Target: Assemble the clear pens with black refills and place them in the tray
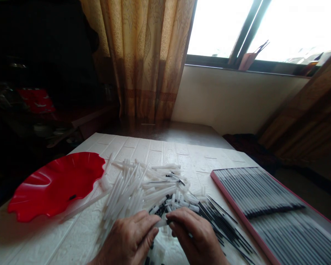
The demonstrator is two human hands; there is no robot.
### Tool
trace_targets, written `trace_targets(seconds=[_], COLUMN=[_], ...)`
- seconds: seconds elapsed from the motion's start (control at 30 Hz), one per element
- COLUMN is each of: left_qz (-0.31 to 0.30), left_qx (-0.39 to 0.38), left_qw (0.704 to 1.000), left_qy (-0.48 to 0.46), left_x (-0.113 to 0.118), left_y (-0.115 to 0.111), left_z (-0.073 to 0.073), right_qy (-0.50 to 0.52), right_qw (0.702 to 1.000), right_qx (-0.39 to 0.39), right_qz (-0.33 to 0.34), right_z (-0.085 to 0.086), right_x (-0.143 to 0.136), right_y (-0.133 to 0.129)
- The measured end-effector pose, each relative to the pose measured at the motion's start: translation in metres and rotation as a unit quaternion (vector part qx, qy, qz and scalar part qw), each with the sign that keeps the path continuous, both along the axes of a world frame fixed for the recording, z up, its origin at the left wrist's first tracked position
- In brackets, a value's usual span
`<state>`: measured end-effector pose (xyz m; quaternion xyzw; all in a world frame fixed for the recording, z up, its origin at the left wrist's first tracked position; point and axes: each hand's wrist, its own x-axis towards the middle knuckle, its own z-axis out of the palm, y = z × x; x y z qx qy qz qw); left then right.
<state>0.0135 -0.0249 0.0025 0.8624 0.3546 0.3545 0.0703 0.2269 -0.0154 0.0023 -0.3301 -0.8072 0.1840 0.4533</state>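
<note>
At the front middle of the table, my left hand (135,233) pinches a small translucent white plastic piece (161,223) between thumb and fingers. My right hand (194,232) meets it from the other side, its fingertips closed on a small black piece (168,222) at the white piece's end. Behind the hands lie a loose heap of white pen barrels (124,187), short white plastic pieces (179,201) and small black pieces (162,207). Thin black pen refills (226,221) lie just to the right of my right hand.
A red wavy-edged dish (57,180) with a small black piece (73,197) inside stands at left. On the right, a pink-edged tray (223,187) holds rows of pens (256,187). A white brick-patterned cover (193,158) lies over the table. Behind are a curtain (146,55) and a window (217,29).
</note>
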Motion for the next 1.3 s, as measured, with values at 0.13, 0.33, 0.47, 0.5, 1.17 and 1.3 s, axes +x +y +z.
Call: trace_targets(seconds=[0.13, 0.33, 0.47, 0.5, 1.17, 1.3], left_qz=[-0.018, -0.013, -0.014, -0.015, -0.007, -0.021], left_qx=[-0.044, 0.002, 0.007, 0.005, 0.019, -0.007], left_qw=[0.999, 1.0, 0.999, 0.999, 1.0, 0.999], left_qy=[-0.024, -0.011, 0.029, 0.036, 0.015, 0.05], left_x=[0.0, 0.0, 0.001, 0.002, 0.002, 0.003], left_y=[-0.002, -0.002, -0.002, -0.002, -0.004, -0.007], left_z=[-0.001, -0.001, -0.002, -0.003, 0.003, 0.002], right_qy=[-0.003, -0.077, -0.147, -0.155, -0.1, -0.129], right_qw=[1.0, 0.996, 0.984, 0.981, 0.995, 0.991], right_qx=[-0.014, 0.025, 0.074, 0.084, -0.021, 0.018], right_qz=[0.013, -0.022, -0.073, -0.08, -0.005, -0.023], right_z=[-0.006, -0.004, -0.002, -0.002, 0.003, 0.005], right_x=[0.0, 0.0, -0.002, -0.003, 0.006, 0.001], right_y=[-0.001, -0.002, -0.002, -0.002, -0.003, -0.002])
